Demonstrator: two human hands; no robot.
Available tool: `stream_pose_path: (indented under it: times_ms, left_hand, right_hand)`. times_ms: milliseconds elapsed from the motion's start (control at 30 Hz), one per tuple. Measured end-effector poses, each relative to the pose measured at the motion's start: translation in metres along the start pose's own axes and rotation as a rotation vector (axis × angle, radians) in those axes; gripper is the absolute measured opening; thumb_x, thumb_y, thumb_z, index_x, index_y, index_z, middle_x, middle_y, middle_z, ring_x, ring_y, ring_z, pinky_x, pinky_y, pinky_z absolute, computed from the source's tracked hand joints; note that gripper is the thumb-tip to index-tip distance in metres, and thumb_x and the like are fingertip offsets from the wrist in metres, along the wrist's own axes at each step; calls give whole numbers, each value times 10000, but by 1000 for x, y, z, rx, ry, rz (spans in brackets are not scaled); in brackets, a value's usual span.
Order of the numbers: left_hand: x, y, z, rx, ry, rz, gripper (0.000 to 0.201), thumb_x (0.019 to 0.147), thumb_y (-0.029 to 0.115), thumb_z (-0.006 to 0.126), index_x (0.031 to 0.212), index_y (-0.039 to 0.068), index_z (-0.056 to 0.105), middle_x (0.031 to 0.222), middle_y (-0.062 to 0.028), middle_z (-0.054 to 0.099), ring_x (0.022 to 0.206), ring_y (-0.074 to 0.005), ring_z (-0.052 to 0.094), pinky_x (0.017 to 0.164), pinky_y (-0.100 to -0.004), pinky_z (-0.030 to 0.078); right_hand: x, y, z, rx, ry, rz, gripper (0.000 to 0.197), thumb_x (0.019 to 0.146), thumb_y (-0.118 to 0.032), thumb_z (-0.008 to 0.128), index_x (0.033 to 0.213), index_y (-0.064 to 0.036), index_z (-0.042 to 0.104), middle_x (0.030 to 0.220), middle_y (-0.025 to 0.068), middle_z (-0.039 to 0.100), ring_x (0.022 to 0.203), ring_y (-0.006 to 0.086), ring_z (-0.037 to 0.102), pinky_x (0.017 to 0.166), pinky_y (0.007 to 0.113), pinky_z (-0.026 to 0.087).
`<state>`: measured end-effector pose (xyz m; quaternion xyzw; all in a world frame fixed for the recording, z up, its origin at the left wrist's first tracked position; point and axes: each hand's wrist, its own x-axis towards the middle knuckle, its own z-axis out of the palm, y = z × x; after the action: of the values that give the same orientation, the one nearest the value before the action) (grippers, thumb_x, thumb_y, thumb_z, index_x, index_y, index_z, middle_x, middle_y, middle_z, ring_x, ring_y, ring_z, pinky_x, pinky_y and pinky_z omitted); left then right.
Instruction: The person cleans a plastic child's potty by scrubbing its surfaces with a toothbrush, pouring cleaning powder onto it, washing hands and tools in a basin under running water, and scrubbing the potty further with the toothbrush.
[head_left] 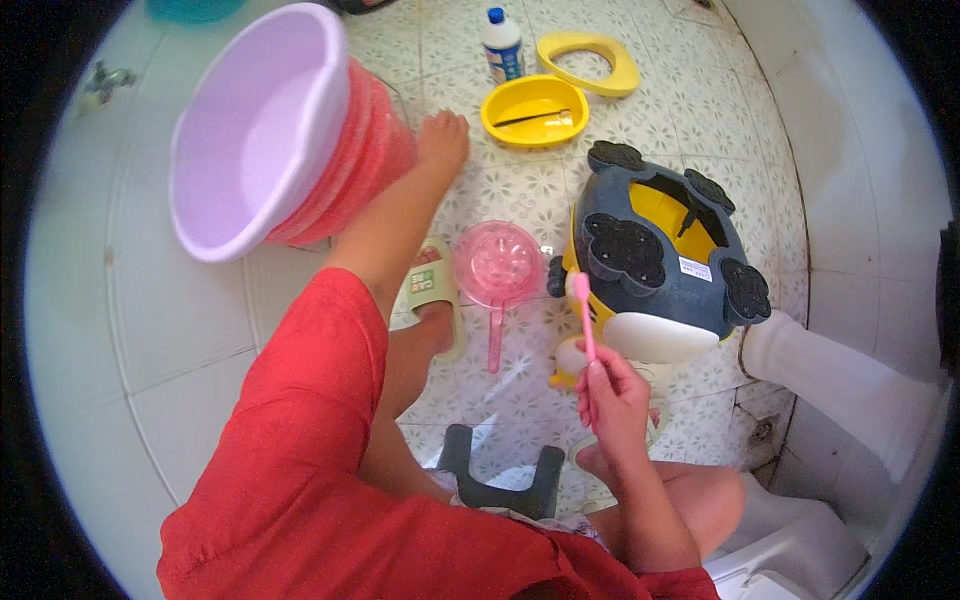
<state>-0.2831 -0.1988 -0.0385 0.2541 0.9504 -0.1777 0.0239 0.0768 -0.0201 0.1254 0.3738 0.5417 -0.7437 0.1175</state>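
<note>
Closest to you, your red shirt (300, 440) fills the lower part of the view, with the dark grey stool (510, 492) showing between your bare legs. Your right hand (612, 398) is closed around the handle of a pink brush (588, 325), thumb along its near side. The brush points away from you, its head in front of the near left side of the potty (690, 300); you cannot tell whether the two touch.

The potty is black, yellow and white, tipped over so that its flower-shaped black feet face up. Left of it, a clear pink dipper (498, 262) lies on the patterned floor (530, 185), handle toward you, just beside the green slipper (430, 285) on your left foot.

Your left arm reaches forward, and your left hand (444, 140) is beside the red tub (375, 150), fingers bent; whether they grip anything cannot be told. A lilac basin (260, 130) stands tilted against the tub's left side.

Farther off are a yellow bowl (530, 94) with a thin dark stick (530, 118) in it, a blue-capped white bottle (503, 48) behind it, and a yellow ring seat (624, 75) to the right.
</note>
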Motion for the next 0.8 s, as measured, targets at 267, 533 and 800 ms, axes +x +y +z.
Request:
stream_pose_path:
  times_ms: [267,533,800]
  left_hand:
    - [33,-9,64,-83,-167,-55,405,867,160,500,1268,136,452,1366,-129,426,1240,-298,415,976,-464,360]
    - [13,-20,41,-127,-147,44,797,560,172,824,1256,122,438,1224,-145,479,1151,-337,444,913,-484,383]
    - [-116,-33,-181,-600,-5,524,808,528,223,816,1241,88,461,1233,-139,464,1126,-338,433,953,-453,376]
  right_hand:
    - [54,6,23,-110,-119,42,263,912,-88,517,1168,-42,551,772,5,574,558,50,504,445,189,395]
    - [157,-11,105,135,-320,170,82,846,-104,578,874,-27,570,661,18,567,519,89,513,473,214,415]
    - [70,-42,69,-150,-112,-262,382,754,-139,722,1103,-10,635,830,44,644,736,134,614,703,244,503]
